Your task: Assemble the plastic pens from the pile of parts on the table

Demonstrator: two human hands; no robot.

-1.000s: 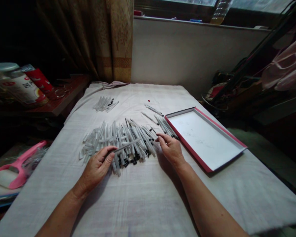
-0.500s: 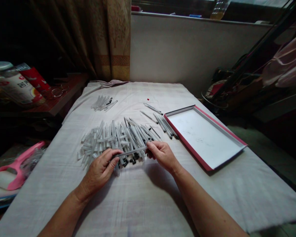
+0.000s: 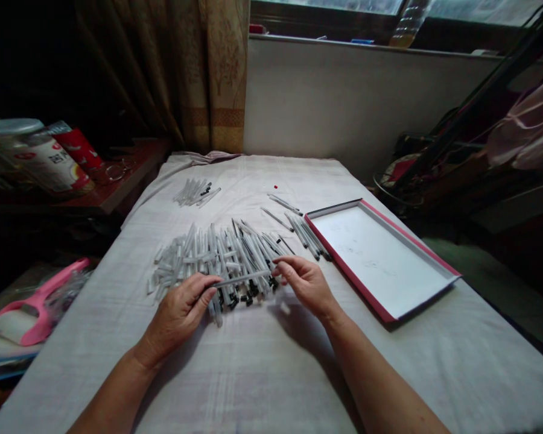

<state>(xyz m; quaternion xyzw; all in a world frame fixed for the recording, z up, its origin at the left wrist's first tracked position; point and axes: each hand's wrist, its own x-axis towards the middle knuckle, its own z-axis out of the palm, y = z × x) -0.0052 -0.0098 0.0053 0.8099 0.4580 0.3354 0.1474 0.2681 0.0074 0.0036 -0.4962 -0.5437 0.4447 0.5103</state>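
Note:
A clear pen barrel (image 3: 243, 278) lies level in the air, its left end pinched between the thumb and fingers of my left hand (image 3: 178, 316). My right hand (image 3: 306, 286) is at the barrel's right end, its fingers spread apart; whether a fingertip still touches the barrel I cannot tell. Just under the right fingers is a small, blurred whitish piece (image 3: 285, 308), apparently in the air. Beyond both hands spreads a heap of clear pen parts (image 3: 199, 248), with small black pieces (image 3: 250, 296) along its near edge.
Several pens with dark ends (image 3: 311, 237) lie beside a shallow red-edged box lid (image 3: 391, 259) on the right. A smaller group of clear pen parts (image 3: 192, 191) and a red bit (image 3: 276, 187) lie farther back. Jars (image 3: 40, 154) stand on a side table at left.
My right fingers have opened from their pinch at the barrel's right end. A small whitish piece now shows below them. My left hand keeps its hold; the view has shifted slightly.

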